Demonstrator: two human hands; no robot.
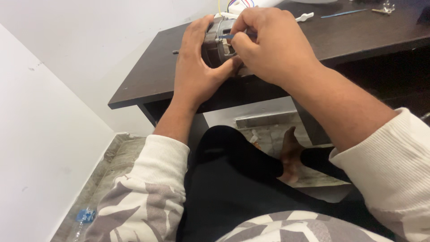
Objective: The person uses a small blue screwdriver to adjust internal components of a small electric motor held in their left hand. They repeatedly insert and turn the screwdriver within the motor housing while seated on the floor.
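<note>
Left hand: the left hand [195, 67] sits upper centre of the frame, palm and fingers wrapped round the left side of the motor, thumb pressed against its lower front. It is closed in a firm grip on the motor body.
Right hand: the right hand [273, 47] sits just right of the left hand, upper centre. Thumb and forefinger are pinched on a thin blue tool; the remaining fingers curl in over the motor's right side.
Motor: a small grey metal electric motor [219, 40] stands on the near edge of the desk between both hands, largely covered by them. Coloured wires [233, 4] rise from behind it at the top edge of the frame.
Blue tool: the thin blue tool [226, 36] lies roughly level, its tip against the motor's face. Its exact kind cannot be determined.
Desk: a dark brown desk [148, 76] spans the upper half of the frame.
Desk items: a white plastic piece [304, 17] and a thin blue stick [342, 14] lie upper right, well apart from the hands.
Floor: a blue-capped bottle [84, 217] lies lower left, beside the wall.
</note>
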